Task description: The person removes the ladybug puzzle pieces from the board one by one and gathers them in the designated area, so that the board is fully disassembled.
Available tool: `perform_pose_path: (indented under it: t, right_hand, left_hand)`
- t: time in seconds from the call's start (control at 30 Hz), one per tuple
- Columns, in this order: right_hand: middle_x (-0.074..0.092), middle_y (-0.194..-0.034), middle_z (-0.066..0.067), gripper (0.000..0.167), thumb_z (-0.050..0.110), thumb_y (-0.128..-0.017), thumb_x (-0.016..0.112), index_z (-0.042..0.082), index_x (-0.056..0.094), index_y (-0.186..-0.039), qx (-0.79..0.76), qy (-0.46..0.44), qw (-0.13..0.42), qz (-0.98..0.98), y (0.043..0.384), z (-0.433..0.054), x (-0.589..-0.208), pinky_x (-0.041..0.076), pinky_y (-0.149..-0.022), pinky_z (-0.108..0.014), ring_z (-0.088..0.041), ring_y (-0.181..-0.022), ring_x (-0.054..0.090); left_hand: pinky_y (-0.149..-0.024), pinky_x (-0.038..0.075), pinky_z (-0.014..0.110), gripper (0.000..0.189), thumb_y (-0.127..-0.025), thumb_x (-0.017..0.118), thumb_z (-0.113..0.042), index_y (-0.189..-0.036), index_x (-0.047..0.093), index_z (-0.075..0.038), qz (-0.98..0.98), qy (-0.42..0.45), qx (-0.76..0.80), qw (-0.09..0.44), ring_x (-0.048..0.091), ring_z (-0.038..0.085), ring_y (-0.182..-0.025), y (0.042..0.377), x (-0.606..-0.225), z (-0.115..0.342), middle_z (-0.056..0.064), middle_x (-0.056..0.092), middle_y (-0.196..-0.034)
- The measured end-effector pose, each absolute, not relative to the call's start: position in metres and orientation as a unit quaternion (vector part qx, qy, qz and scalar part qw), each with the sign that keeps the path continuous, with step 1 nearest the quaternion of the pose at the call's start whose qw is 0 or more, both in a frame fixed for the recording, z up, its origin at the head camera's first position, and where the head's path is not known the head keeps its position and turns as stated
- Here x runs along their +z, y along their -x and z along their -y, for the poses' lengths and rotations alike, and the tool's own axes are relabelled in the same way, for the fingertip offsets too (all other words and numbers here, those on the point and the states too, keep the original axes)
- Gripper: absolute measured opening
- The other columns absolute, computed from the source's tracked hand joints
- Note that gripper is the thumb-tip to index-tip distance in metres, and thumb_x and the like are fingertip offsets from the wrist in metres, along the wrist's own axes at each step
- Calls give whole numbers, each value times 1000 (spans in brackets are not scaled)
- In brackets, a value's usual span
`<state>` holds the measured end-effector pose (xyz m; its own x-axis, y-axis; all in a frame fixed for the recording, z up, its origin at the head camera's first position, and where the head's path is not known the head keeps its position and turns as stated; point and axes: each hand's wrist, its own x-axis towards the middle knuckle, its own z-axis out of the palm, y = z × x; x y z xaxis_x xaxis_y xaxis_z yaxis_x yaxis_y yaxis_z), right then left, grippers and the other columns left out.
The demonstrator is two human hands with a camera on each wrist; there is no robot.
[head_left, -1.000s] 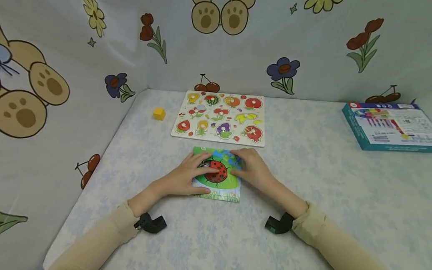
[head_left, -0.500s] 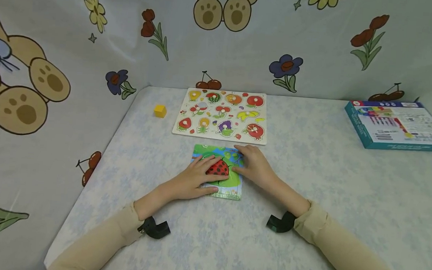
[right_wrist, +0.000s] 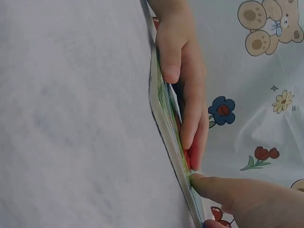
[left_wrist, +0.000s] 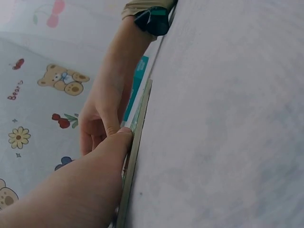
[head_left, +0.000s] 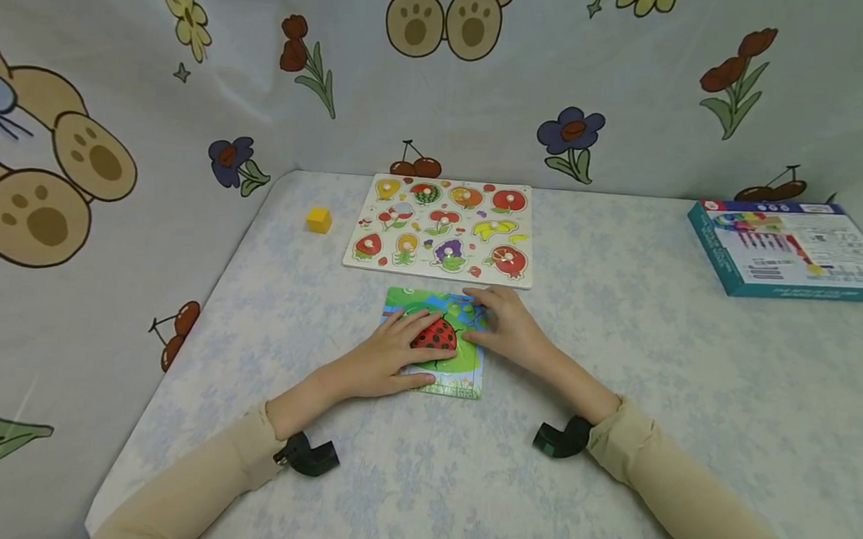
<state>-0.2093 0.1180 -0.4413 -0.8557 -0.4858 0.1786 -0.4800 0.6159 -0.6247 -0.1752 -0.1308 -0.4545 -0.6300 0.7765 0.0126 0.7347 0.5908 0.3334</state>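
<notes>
- The ladybird puzzle [head_left: 434, 341] lies flat on the counter [head_left: 621, 358], near the front middle and just in front of the fruit peg board [head_left: 442, 228].
- The left hand [head_left: 384, 354] lies over the puzzle's left half. Its fingers are spread and nearly straight across the red ladybird picture, and the thumb is at the near edge.
- From the right wrist view, the fingers [right_wrist: 190, 114] press flat on the face of the board [right_wrist: 164, 109], with no grip closed round anything.
- The right hand [head_left: 506, 329] rests at the puzzle's right edge, its fingertips on the blue and green upper corner, relaxed rather than pinching.
- In the left wrist view the right hand [left_wrist: 102, 114] shows fingers bent down onto the thin board edge [left_wrist: 137, 137]. Whether a loose piece sits under them is hard to tell at this angle.
- To do this step well, I judge the left hand should keep pressing down evenly, so the board does not slide on the cloth.
- The right fingertips should then work with light pressure, pushing straight down rather than sideways, so no seated piece lifts at a corner.
- Off to the sides are a yellow cube [head_left: 318, 221] at the far left and a teal box [head_left: 793, 251] at the far right, both well apart from the hands.
</notes>
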Motion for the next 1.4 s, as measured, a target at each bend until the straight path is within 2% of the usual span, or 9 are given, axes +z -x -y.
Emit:
perform_pose_path:
  t: [0.33,0.53,0.77,1.13,1.4]
  right_hand:
    - [61,-111,-19,69,16,-76,80,-3,49,-134,-339,262,1,-904,209,-114,-437,45,-94,-47,-32,-105,54]
    - [64,-111,-18,77,22,-74,82,0,47,-138,-280,235,52,-930,211,-106,-420,48,-94,-46,-33,-107,57]
    - [61,-107,-19,79,19,-71,84,1,47,-138,-310,232,98,-917,221,-108,-419,50,-84,-42,-29,-96,57]
    - [59,-103,-18,77,17,-68,86,0,50,-134,-336,231,93,-908,224,-109,-422,48,-78,-38,-25,-88,54]
    - [59,-105,-18,75,17,-67,87,1,52,-131,-340,220,94,-909,223,-109,-422,49,-80,-39,-26,-91,55]
  left_hand:
    - [-118,9,59,46,-96,49,-48,-141,43,-41,-889,-424,163,57,12,27,-149,175,-454,131,9,19,-159]
    - [-118,7,58,46,-96,49,-47,-142,43,-40,-889,-420,168,71,11,27,-149,174,-452,130,9,18,-160]
    - [-118,7,57,46,-97,47,-49,-142,41,-41,-890,-420,161,70,10,26,-149,175,-454,130,8,16,-160]
    - [-118,8,58,46,-96,48,-48,-142,43,-40,-891,-419,160,72,10,26,-149,174,-451,130,8,18,-160]
    - [-118,8,58,46,-97,47,-48,-142,43,-40,-891,-419,157,72,10,26,-149,174,-451,130,7,17,-160]
